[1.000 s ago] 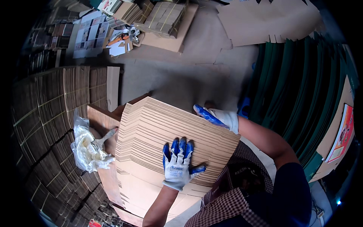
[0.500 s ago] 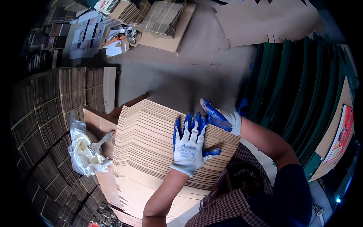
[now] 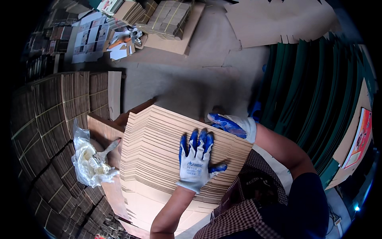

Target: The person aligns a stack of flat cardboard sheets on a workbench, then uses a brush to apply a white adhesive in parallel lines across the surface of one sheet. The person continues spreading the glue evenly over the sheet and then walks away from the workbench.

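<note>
2 gloved hands are resting on a thick stack of flat cardboard sheets (image 3: 159,155) in the middle of the view. The left hand (image 3: 197,161), in a white glove with blue fingertips, is lying palm down on top of the stack with its fingers spread and flat; its grip is wide, pressing on the sheets rather than closing around anything. The right hand (image 3: 230,124), in the same kind of glove, is sitting at the far right edge of the stack with its fingers laid along that edge; I cannot tell whether its grip is closing on the sheets or only touching them. The stack is leaning with its sheet edges fanned out in steps toward the left, and it is lying on a larger brown cardboard sheet (image 3: 101,127) that is showing at its left side.

Just beside the stack on the left, a crumpled white plastic bag (image 3: 89,163) is lying with a brush (image 3: 106,148) resting on it. Farther left, bundles of tied cardboard (image 3: 51,119) are filling the side of the view. On the right, a row of dark green sheets (image 3: 314,91) is standing on edge. Beyond the stack, the grey floor (image 3: 191,79) is showing, with more cardboard bundles (image 3: 169,16) and loose papers (image 3: 89,38) lying well apart at the top.
</note>
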Demonstrator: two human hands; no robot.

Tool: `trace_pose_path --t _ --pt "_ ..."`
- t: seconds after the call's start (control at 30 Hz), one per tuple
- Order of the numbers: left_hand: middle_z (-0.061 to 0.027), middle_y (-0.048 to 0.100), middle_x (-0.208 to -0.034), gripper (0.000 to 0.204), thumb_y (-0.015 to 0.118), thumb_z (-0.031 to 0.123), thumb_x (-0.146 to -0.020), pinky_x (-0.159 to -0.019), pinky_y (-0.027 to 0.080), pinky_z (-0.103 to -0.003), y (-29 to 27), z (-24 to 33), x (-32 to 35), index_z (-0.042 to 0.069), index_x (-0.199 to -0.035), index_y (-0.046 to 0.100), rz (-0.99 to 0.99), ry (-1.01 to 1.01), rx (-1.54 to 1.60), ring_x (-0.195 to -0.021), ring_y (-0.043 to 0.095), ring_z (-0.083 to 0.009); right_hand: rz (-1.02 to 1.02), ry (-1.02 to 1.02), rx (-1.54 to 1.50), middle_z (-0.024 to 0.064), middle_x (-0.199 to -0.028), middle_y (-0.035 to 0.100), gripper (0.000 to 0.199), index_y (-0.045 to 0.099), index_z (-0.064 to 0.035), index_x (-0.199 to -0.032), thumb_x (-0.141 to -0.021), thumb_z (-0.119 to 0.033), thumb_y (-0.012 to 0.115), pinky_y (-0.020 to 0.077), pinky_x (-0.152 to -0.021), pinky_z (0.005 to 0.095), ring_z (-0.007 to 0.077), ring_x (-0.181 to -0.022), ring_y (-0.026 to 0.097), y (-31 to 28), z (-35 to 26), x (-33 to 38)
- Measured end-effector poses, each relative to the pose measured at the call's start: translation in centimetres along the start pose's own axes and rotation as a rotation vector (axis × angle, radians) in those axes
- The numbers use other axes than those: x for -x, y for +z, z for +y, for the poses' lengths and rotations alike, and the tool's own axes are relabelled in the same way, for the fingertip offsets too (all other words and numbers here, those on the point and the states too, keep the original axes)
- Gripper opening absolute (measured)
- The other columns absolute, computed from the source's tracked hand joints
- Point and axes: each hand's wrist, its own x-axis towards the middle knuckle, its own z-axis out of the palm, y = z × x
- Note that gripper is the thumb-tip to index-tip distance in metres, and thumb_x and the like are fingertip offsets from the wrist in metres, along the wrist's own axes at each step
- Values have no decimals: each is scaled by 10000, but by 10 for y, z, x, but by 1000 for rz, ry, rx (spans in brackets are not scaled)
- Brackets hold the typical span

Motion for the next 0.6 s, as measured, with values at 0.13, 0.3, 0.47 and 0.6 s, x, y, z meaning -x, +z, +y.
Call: trace_pose_path --t 0.13,0.3,0.47,0.6 --pt "-167 192 -1652 1076 574 751 -814 -1215 95 -627 0 0 4 74 -1583 244 -20 -15 6 -1521 185 -390 -113 -246 129 115 -1100 731 428 706 -24 -1200 -983 -386 634 558 -886 333 219 -974 703 -18 4 16" --pt "-163 154 -1667 1047 508 758 -851 -1220 72 -623 -3 4 -2 69 -1589 229 -9 -10 0 -1535 157 -374 -205 -248 147 106 -1136 718 303 687 0 -1204 -952 -167 685 566 -923 294 181 -1023 690 -35 10 28" --pt "-165 141 -1669 1060 457 785 -855 -1226 65 -612 7 -3 -15 51 -1585 230 -24 1 -40 -1535 168 -358 218 -255 563 87 -958 734 180 722 -35 -1039 -970 -181 644 563 -794 315 190 -841 695 -1 10 32" --pt "-164 165 -1662 1062 507 763 -846 -1229 98 -602 4 -2 -14 52 -1584 229 0 2 -13 -1531 183 -355 336 -351 679 100 -919 734 188 710 -24 -1044 -974 -184 642 558 -757 320 185 -786 683 12 14 36"
